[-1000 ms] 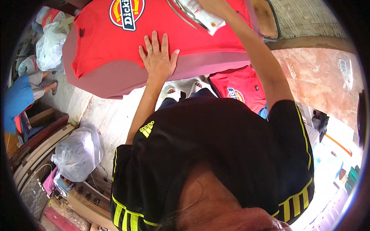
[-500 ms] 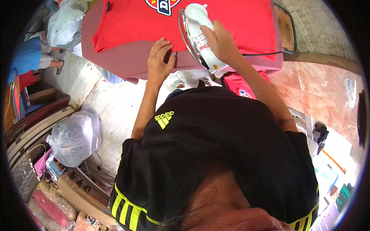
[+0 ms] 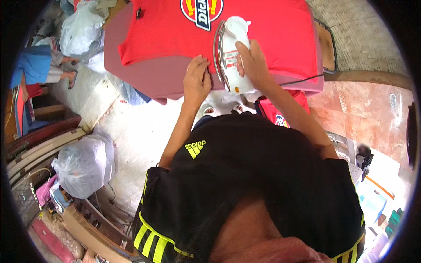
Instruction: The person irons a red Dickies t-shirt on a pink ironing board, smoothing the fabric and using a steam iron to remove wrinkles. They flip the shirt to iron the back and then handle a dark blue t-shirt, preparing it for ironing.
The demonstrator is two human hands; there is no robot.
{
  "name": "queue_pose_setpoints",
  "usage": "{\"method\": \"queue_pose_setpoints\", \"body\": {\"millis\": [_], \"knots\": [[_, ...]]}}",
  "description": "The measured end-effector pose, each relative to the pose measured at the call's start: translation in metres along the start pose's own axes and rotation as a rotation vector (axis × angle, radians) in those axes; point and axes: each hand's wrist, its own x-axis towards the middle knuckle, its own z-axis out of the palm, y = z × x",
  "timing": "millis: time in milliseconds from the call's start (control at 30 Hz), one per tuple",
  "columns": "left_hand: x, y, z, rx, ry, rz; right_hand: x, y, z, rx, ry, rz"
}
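Observation:
A red T-shirt (image 3: 162,37) with a round printed emblem lies spread over a mauve-covered ironing surface (image 3: 147,79). My right hand (image 3: 255,63) is wrapped round the handle of a white clothes iron (image 3: 239,81), over the shirt's near part. The iron's silver soleplate rim shows along its left side; whether it rests fully flat I cannot tell. Left of the iron, my left hand (image 3: 197,83) holds nothing; its slightly bent fingers rest at the shirt's near edge, thumb apart.
A dark cord (image 3: 302,80) runs right from the iron. Beneath the surface's near edge is another red garment (image 3: 280,107). A stuffed clear plastic bag (image 3: 83,166) stands on the floor at left. A person in blue (image 3: 35,65) is at far left. A metal-framed end (image 3: 326,48) juts out right.
The whole view has shifted, so the shirt and both hands appear lower and farther right. Against the emblem, the iron has slid slightly left. My left hand stays beside the shirt's edge.

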Motion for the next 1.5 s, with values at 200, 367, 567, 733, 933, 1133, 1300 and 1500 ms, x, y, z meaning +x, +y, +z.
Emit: {"method": "queue_pose_setpoints", "body": {"millis": [200,367,567,733,933,1133,1300,1500], "knots": [[0.006,0.002,0.005,0.021,0.027,0.042,0.064,0.004,-0.012,0.023,0.113,0.044],[0.024,0.02,-0.001,0.139,-0.099,0.001,0.158,-0.013,-0.054,-0.282,0.143,0.067],[0.061,0.027,0.032,0.443,-0.2,0.11,0.115,0.005,-0.101,-0.402,-0.062,-0.031],[0.067,0.022,0.082,0.512,-0.265,0.082,0.002,0.059,-0.127,-0.716,0.094,-0.532],[0.063,0.039,0.109,0.591,-0.354,0.067,-0.012,0.052,-0.135,-0.168,0.204,0.044],[0.066,0.051,0.115,0.592,-0.376,0.035,0.137,0.051,-0.172,-0.366,0.241,0.013],[0.063,0.089,0.171,0.471,-0.487,0.146,0.241,0.035,-0.195,-0.625,0.098,-0.225],[0.048,0.146,0.255,0.301,-0.687,0.311,0.266,0.035,-0.254,-0.833,-0.042,-0.088]]}}
